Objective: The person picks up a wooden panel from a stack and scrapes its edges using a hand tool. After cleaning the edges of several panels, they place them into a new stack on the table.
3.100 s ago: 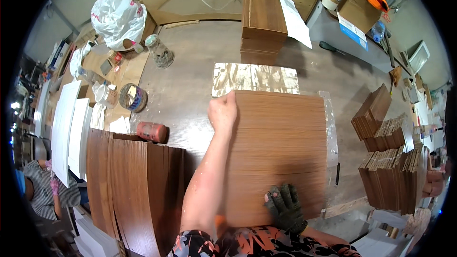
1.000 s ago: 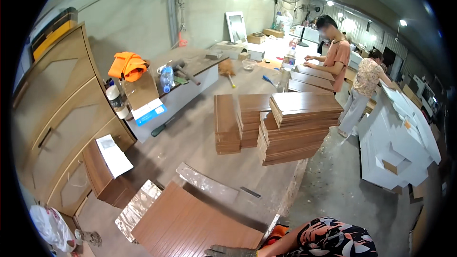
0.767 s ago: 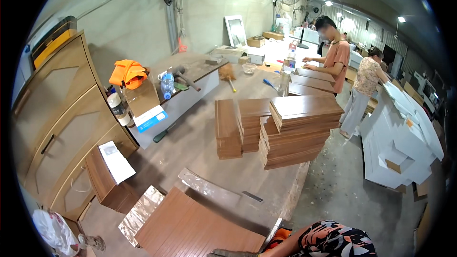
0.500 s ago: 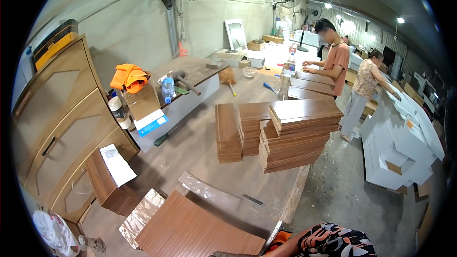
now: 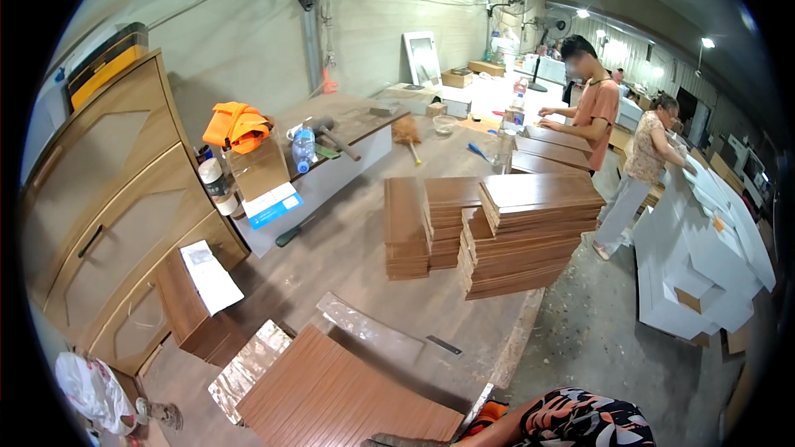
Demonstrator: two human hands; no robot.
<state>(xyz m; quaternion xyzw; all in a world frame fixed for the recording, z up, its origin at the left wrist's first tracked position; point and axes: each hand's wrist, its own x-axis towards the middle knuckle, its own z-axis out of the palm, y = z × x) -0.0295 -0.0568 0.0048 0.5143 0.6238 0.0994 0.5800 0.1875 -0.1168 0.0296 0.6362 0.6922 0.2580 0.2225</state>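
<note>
At the lower edge my right hand (image 5: 406, 440), in what looks like a grey glove, shows only in part. It lies at the near edge of a row of brown wood-grain panels (image 5: 348, 389) packed side by side, and its fingers are mostly cut off by the picture's edge. My bare forearm (image 5: 501, 430) comes out of a patterned sleeve (image 5: 584, 418) at the lower right. No part of my left hand shows. Just beyond the row, a pale, dusty board (image 5: 368, 331) and a small dark metal strip (image 5: 445, 345) lie on the worktable (image 5: 331, 257).
Stacked brown panels (image 5: 530, 240) stand mid-table. A brown block with white papers (image 5: 211, 277) sits left. A raised bench end holds a water bottle (image 5: 304, 149), a mallet (image 5: 335, 136) and an orange cloth (image 5: 238, 127). Two people (image 5: 598, 108) work beyond, near white boxes (image 5: 696, 257).
The view has shifted slightly, so most things sit a little farther right. A bit more of my gloved right hand shows at the lower edge. The panels have not visibly moved.
</note>
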